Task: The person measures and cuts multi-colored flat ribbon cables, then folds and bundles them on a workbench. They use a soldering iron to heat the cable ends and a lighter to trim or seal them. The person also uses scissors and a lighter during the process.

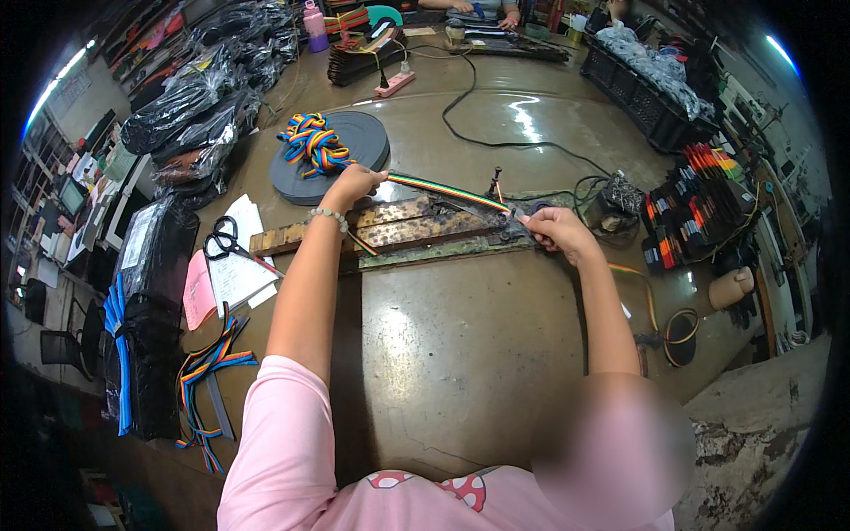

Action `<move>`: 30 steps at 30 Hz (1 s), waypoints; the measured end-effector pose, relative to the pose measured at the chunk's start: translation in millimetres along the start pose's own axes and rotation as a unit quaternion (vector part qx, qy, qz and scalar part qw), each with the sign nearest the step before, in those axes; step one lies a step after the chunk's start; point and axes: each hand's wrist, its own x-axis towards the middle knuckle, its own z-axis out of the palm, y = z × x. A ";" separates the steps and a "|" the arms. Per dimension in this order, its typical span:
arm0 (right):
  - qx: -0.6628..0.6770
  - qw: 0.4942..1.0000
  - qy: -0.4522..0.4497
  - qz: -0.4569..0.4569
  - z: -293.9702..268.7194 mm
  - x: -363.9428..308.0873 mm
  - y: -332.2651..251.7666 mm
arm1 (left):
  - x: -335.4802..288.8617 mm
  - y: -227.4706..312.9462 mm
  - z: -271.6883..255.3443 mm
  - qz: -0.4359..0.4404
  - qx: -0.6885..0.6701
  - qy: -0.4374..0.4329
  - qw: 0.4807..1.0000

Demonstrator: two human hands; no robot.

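Observation:
A striped webbing strap [452,193] in green, yellow, red and black stretches between my two hands above a worn wooden bar [390,226]. My left hand [356,183] is closed on the strap at its left end, beside the bundled webbing. My right hand [563,234] pinches the strap near a small dark metal fixture [509,223] at the right of the bar. A short upright metal post [494,181] stands just behind the strap. What exactly lies under my right fingertips is hidden.
A grey webbing roll [367,142] carries a multicoloured strap bundle [310,142]. Scissors [226,237] lie on papers at left, near loose strap pieces [208,380]. A black cable [496,142] crosses the table [425,354]. Stacked straps [695,208] lie right; a person's hands [509,22] show far off.

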 end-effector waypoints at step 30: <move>-0.017 0.998 0.038 -0.039 11.2 0.6 10.1 | -10.3 10.2 1.5 -0.014 -0.002 0.012 1.000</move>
